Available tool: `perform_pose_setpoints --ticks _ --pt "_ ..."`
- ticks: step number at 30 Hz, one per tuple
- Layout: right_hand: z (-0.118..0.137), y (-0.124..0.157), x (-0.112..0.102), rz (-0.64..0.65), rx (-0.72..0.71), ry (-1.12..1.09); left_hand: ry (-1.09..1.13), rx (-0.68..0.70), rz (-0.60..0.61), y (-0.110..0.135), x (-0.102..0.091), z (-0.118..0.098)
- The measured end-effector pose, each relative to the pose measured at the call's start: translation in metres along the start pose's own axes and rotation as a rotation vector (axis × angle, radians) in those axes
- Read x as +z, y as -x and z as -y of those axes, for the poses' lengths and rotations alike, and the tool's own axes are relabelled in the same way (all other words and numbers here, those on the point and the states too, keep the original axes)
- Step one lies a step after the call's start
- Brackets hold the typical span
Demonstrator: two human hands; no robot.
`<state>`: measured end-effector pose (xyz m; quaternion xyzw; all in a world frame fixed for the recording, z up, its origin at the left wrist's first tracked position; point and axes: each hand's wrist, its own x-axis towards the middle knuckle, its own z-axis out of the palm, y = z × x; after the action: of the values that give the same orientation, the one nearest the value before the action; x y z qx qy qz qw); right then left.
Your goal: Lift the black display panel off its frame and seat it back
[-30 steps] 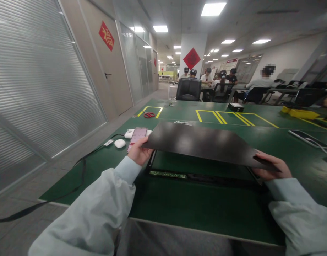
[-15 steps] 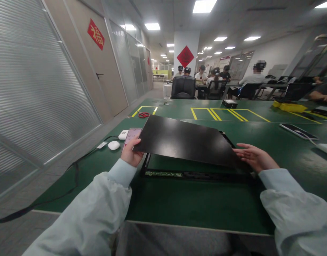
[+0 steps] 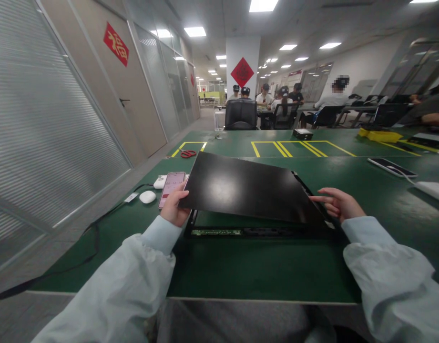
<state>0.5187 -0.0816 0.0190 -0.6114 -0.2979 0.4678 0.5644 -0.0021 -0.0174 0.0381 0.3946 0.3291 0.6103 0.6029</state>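
Head view: green office tabletop (image 3: 262,271), black rectangular frame (image 3: 301,232) holding a green circuit strip (image 3: 216,232); above, your left hand (image 3: 173,205) pinches a glossy black panel (image 3: 242,188), your half-open right hand (image 3: 342,205) at its edge.

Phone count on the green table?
2. A lit phone beside the left hand, and a dark phone at far right with a white cable. The black panel could hide more.
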Motion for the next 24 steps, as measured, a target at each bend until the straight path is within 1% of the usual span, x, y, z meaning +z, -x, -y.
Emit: perform_pose_setpoints --ticks 5,8,13,17,24 --pt "0.006 0.009 0.002 0.096 -0.014 -0.057 0.065 0.066 -0.052 -0.003 -0.002 -0.003" --pt "0.007 0.014 0.003 0.124 -0.031 -0.088 0.106 0.109 -0.061 -0.003 0.0 -0.004" --pt "0.003 0.009 0.0 0.113 -0.009 -0.065 0.061 0.078 -0.058 -0.001 0.004 0.001" --pt "-0.002 0.001 -0.006 0.124 0.011 -0.044 0.004 0.05 -0.058 -0.001 0.001 0.008" --pt "-0.002 -0.003 -0.01 0.026 0.068 -0.076 -0.072 0.001 -0.055 -0.002 -0.002 0.019"
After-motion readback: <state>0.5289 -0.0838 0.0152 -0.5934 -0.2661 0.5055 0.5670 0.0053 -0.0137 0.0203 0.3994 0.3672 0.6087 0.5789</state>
